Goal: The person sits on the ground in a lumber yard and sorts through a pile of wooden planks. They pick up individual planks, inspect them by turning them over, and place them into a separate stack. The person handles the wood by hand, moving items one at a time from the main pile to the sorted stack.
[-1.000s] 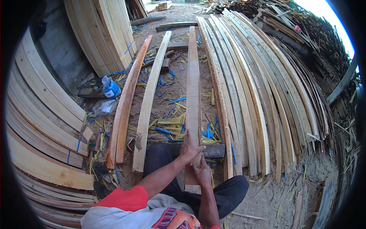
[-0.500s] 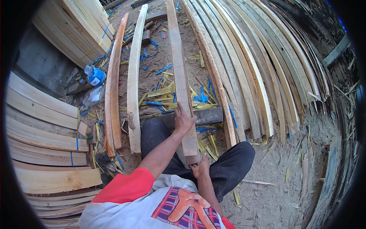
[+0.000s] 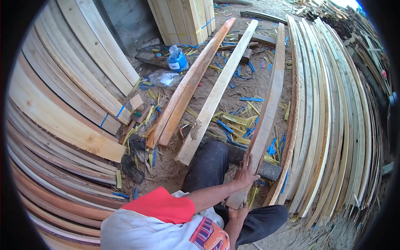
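A long brownish wooden board (image 3: 268, 112) stretches away from my lap. My left hand (image 3: 246, 173) is closed on it a little way up from the near end, fingers lying along the board. Lower down, at the near end, my right hand (image 3: 238, 214) grips the board's end from beneath; some of its fingers are hidden under the wood. Just left lies a pale board (image 3: 221, 89), with a muddy patch near its close end. Beyond that are reddish-brown boards (image 3: 187, 83) side by side. A dark block (image 3: 270, 170) sits on the ground under the held board.
Several long boards (image 3: 316, 116) lie in a row at the right. More planks (image 3: 62, 137) are stacked at the left, and a bundle (image 3: 183, 21) stands behind. A blue plastic bag (image 3: 177, 60) lies near them. Yellow and blue strap scraps (image 3: 235, 121) litter the dirt.
The whole view has swung left, so the boards and my hands appear further right, and more of the left-hand stacks shows. Both hands remain on the same board.
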A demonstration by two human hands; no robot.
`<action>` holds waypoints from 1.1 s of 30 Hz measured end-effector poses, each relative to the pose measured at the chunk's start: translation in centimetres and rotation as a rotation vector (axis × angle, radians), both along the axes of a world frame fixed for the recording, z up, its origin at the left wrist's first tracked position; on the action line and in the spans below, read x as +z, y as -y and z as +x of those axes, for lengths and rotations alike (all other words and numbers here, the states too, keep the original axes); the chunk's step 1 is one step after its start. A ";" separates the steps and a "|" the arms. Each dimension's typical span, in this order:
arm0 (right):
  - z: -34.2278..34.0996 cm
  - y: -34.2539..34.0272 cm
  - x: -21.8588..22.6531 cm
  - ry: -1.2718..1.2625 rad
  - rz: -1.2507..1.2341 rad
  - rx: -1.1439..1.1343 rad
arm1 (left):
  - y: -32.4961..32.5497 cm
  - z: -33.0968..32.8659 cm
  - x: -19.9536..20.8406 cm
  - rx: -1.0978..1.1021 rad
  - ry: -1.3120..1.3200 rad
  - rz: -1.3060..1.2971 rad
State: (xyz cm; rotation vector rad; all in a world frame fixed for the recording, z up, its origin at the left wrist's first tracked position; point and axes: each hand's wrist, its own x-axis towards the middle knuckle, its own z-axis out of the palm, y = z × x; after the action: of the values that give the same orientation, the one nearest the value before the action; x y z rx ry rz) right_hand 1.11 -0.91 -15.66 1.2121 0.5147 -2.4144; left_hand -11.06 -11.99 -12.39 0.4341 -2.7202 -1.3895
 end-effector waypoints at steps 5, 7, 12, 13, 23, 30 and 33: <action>0.7 -2.1 1.1 0.063 0.156 0.175 | 8.7 2.1 3.4 0.184 -0.285 0.098; 1.2 -2.6 3.1 0.092 0.275 0.220 | 16.2 3.4 2.6 0.468 -0.439 0.023; 1.9 -2.8 6.5 -0.044 0.680 0.115 | 35.2 10.2 -8.9 0.997 -0.013 -0.254; 1.5 -2.8 7.5 -0.090 0.774 0.154 | 37.5 11.9 -10.6 0.984 0.138 -0.284; -0.6 -3.3 9.8 -0.127 1.069 0.378 | 41.9 13.5 -12.0 0.733 0.561 -0.250; -1.4 -3.4 7.2 -0.223 1.059 0.564 | 41.2 13.0 -14.7 0.734 0.689 -0.490; -1.8 -3.0 7.4 -0.168 1.050 0.576 | 41.9 12.7 -13.3 0.705 0.702 -0.383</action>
State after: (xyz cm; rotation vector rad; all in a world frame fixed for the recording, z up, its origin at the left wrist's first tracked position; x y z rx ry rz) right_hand -0.66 2.13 -8.25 0.9515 2.0181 -1.7071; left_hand 1.60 -53.92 -25.70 1.8817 -2.6869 -0.5688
